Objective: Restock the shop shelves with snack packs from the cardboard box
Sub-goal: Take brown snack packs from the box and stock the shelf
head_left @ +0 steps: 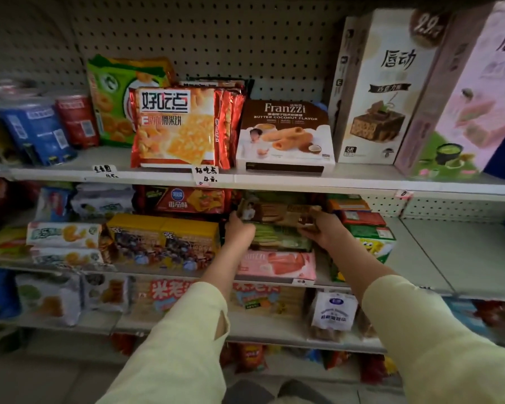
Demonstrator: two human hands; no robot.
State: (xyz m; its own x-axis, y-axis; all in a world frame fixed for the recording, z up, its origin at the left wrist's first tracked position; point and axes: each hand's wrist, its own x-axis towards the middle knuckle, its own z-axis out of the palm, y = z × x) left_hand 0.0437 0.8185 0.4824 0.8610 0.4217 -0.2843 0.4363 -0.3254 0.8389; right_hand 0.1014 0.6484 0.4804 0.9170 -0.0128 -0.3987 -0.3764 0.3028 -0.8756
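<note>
Both my hands hold one flat brown snack pack (pixel 277 214) level inside the second shelf, under the upper shelf board. My left hand (pixel 239 231) grips its left end and my right hand (pixel 325 230) grips its right end. The pack sits just above a green pack (pixel 280 239), which lies on a pink Franzzi pack (pixel 276 265). I cannot tell whether the brown pack touches the green one. The cardboard box is out of sight.
The upper shelf (pixel 274 179) carries a red biscuit bag (pixel 177 128), a brown Franzzi box (pixel 285 135) and tall cake boxes (pixel 382 91). Yellow packs (pixel 164 243) lie left of the stack, small boxes (pixel 365 225) right. Bare shelf board (pixel 438 249) shows at right.
</note>
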